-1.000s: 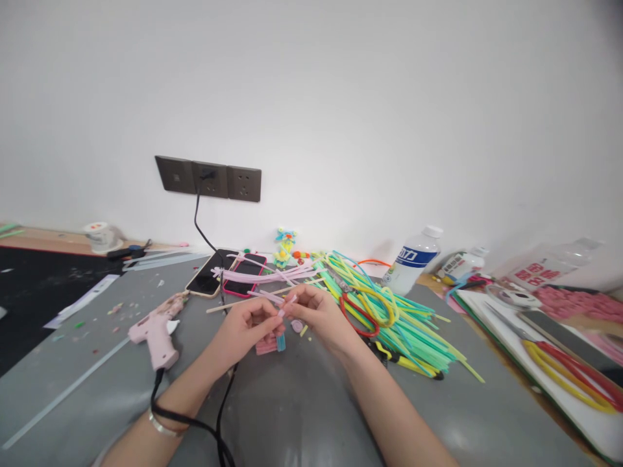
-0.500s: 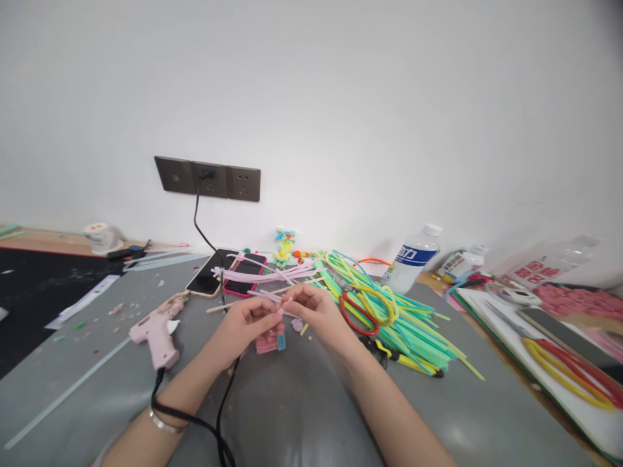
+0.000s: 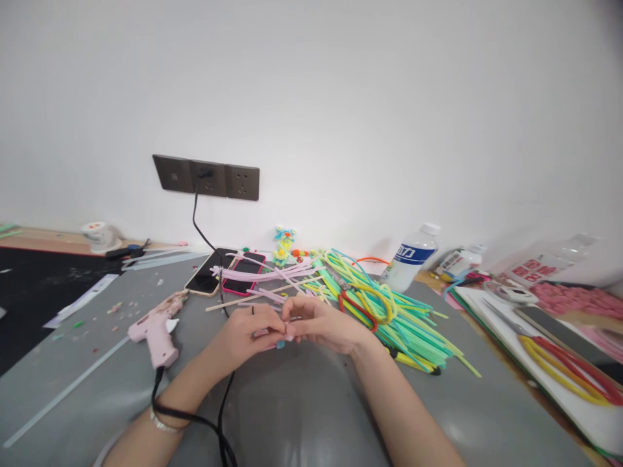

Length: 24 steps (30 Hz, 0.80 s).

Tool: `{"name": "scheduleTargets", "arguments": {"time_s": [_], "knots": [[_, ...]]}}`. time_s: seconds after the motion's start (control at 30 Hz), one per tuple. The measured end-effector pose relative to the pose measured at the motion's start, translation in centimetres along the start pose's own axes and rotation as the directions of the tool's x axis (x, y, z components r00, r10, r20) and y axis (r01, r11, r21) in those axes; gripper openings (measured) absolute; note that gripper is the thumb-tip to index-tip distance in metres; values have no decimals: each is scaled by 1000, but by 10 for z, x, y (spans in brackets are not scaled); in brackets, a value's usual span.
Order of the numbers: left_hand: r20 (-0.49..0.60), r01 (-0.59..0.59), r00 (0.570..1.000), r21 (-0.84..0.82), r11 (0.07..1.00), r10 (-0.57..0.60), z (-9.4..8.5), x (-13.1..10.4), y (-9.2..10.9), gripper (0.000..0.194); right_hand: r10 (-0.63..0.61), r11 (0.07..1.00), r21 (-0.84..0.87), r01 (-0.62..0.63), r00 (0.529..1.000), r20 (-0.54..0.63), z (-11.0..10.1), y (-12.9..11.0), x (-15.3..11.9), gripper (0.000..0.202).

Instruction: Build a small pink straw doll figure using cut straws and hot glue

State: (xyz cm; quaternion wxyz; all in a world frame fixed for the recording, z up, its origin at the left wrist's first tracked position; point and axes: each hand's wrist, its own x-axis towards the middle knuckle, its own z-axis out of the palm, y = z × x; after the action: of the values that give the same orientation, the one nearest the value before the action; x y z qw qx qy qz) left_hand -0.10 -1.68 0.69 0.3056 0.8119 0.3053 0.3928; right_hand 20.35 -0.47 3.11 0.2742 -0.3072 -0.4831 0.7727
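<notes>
My left hand (image 3: 250,331) and my right hand (image 3: 316,323) meet over the middle of the grey mat (image 3: 302,402). Their fingers are closed in a pinch on a small pink piece (image 3: 290,336), mostly covered by the fingertips; it may be pipe cleaner. A bit of blue (image 3: 280,344) shows just below the left fingertips, part of a pink and blue block largely hidden by the hands. Beyond the fingers lie pink pipe cleaners (image 3: 263,272), partly across two phones. Green and yellow pipe cleaners (image 3: 413,331) are heaped beside my right hand.
A pink glue gun (image 3: 158,334) lies at left, its black cable (image 3: 195,415) passing over my left forearm. Red-and-yellow scissors (image 3: 360,301) rest on the heap. A bottle (image 3: 411,257) stands behind it. Larger scissors (image 3: 559,363) lie on paper at right.
Both hands have come down and nearer to me, with the pink piece still between them. They now cover most of the pink and blue block that showed below them.
</notes>
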Motion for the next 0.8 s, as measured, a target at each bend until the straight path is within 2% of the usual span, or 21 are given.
{"name": "scheduleTargets", "arguments": {"time_s": [0.07,0.13,0.23,0.33,0.53,0.67,0.8], "knots": [[19,26,999,-28,999,-26,2,-1,-1,14,29,1000,-1,-29,999,20,-1,0,-1,33],[31,105,994,-100,989,-103,3,-1,-1,12,39,999,2,-39,998,40,-1,0,-1,34],[55,250,968,-266,931,-245,4,0,2,15,34,999,0,-34,997,71,-3,1,-1,34],[72,321,946,-365,874,-317,2,1,6,20,6,1000,-5,-6,997,80,-5,4,1,33],[96,343,937,-422,839,-335,1,4,11,20,-7,999,-31,10,995,96,-7,6,2,29],[66,341,932,-487,804,-355,1,5,8,20,-67,996,-60,66,998,-18,-4,4,4,28],[21,303,940,-515,802,-342,1,4,4,30,-175,983,-79,167,978,-117,-2,7,9,30]]}}
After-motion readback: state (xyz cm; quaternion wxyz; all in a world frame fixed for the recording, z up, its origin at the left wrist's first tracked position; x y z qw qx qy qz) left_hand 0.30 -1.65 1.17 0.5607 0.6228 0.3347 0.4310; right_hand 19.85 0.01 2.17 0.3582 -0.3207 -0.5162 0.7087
